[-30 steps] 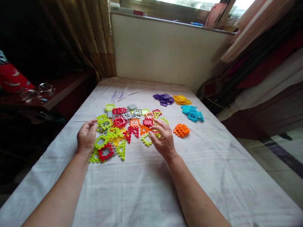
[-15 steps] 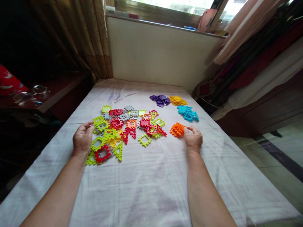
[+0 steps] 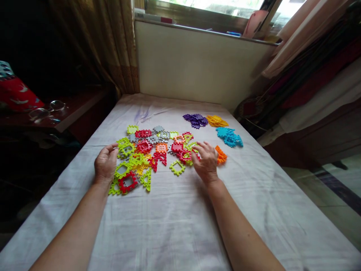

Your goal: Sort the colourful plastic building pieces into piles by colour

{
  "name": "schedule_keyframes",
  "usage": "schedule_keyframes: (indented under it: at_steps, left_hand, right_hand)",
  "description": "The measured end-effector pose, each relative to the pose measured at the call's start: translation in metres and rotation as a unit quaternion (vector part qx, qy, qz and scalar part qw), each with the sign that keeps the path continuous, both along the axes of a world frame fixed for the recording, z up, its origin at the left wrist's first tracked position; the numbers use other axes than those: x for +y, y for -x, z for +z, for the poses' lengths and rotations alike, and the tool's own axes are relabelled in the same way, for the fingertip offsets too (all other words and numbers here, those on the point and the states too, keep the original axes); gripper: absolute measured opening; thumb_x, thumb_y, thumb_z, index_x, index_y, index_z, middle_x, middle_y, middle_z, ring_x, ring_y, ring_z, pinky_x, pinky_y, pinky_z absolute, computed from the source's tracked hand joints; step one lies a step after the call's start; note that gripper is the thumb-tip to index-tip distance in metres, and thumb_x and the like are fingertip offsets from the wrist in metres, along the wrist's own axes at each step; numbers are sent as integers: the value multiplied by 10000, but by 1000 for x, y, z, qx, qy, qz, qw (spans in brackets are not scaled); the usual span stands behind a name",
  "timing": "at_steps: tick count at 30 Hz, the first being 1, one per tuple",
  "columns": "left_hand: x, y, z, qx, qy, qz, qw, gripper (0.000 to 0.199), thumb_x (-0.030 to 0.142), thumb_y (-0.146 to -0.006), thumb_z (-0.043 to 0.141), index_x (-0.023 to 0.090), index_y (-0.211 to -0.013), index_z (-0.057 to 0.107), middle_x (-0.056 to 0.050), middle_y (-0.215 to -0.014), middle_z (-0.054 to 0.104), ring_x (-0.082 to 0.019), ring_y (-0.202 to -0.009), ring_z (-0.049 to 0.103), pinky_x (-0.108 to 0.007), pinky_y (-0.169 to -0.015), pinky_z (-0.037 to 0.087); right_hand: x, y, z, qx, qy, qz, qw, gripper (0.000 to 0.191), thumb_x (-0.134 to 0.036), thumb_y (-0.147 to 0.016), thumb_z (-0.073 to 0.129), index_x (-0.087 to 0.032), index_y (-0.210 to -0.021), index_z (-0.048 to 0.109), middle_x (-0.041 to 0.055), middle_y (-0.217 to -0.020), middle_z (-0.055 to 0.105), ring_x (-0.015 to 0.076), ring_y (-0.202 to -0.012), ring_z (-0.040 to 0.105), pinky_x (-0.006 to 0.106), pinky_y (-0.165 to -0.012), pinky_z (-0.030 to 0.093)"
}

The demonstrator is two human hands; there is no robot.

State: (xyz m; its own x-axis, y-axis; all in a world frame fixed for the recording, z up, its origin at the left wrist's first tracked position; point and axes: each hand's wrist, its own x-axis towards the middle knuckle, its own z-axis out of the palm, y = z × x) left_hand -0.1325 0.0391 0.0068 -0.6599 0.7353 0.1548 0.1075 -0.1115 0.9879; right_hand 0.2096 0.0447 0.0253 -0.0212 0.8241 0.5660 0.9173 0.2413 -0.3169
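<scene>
Dozens of flat, notched plastic pieces (image 3: 143,146) lay in a loose, overlapping spread at the centre of the frame and a little left of it, in lime green, red, grey, orange and yellow. At the lower left end of the spread we saw a red square frame (image 3: 122,184) overlapping lime pieces, with a lime triangle (image 3: 146,180) just to its right. One lime square frame (image 3: 173,166) lay at the lower edge, right of the centre of the spread.

Our left hand (image 3: 105,162) was beside the left edge of the spread, fingers curled in and thumb drawn up close to the forefinger; we could not tell whether anything thin was between them. Our right hand (image 3: 205,160) hovered by the right end, fingers loosely spread and thumb apart from them, with no piece visible in its grasp.

Just right of that hand we had an orange pile (image 3: 221,155), partly hidden behind it. Farther back, right of centre, were a blue pile (image 3: 229,137), a yellow pile (image 3: 217,121) and a purple pile (image 3: 195,121), the last two side by side.

Everything sat on a pale sheet (image 3: 169,226). At the left of the frame, glasses (image 3: 39,114) rested on a dark surface (image 3: 72,113) near a red patterned object (image 3: 19,95).
</scene>
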Motion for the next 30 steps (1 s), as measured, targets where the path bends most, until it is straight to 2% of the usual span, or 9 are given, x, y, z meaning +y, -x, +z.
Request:
schedule_keyframes:
  at_steps: [3,6,10,15,19,22,26,30]
  left_hand:
    - [0,0,0,-7,-4,-2,1000,320,333,-649,675,193,-935,703,-14,-916,703,-169,-902,644,-336,-958,487]
    - [0,-1,0,-15,-4,-4,1000,340,346,-641,679,187,-941,699,-23,-929,706,-178,-924,647,-345,-973,483]
    - [0,-1,0,-13,-1,-5,1000,357,348,-638,679,183,-953,699,-32,-945,708,-190,-954,650,-362,-999,472]
    - [-1,-1,-1,-9,4,-11,1000,364,356,-651,679,185,-973,693,-38,-966,713,-202,-981,655,-376,-1012,472]
    - [-1,0,-1,0,8,-10,1000,368,365,-662,677,187,-983,690,-43,-985,717,-210,-1007,657,-383,-1023,468]
    - [-1,1,-2,13,11,-10,1000,371,375,-675,667,183,-992,689,-48,-986,717,-211,-1004,660,-383,-1016,474]
    - [-1,2,-2,32,12,-13,999,362,379,-698,654,182,-999,689,-49,-983,715,-208,-999,663,-371,-998,487]
    - [-2,2,-2,32,14,-16,999,353,374,-705,652,182,-1000,686,-52,-992,717,-208,-997,663,-371,-992,491]
  right_hand:
    - [10,39,14,-39,58,110,991,228,-290,-910,552,-258,-1037,739,49,-1251,696,265,-1304,479,434,-1096,316]
    - [26,65,23,-93,122,162,975,240,-289,-906,565,-260,-1075,734,52,-1243,701,267,-1290,477,432,-1088,314]
    - [44,81,27,-158,193,173,953,276,-341,-905,570,-265,-1125,719,58,-1204,714,266,-1232,506,438,-1067,326]
    - [52,85,30,-187,247,162,937,327,-418,-922,550,-266,-1161,714,71,-1208,713,275,-1180,554,433,-1027,361]
    - [52,84,30,-178,241,146,943,383,-445,-888,621,-253,-1213,689,95,-1198,701,282,-1160,565,406,-1010,382]
    - [49,84,27,-157,209,141,955,410,-395,-859,674,-233,-1236,664,117,-1204,679,286,-1157,564,403,-1005,390]
    - [42,84,24,-130,162,155,966,385,-334,-874,655,-216,-1241,651,127,-1237,654,276,-1134,582,397,-999,393]
    - [35,69,25,-110,130,136,976,393,-367,-879,652,-215,-1242,649,124,-1235,664,276,-1118,594,388,-968,396]
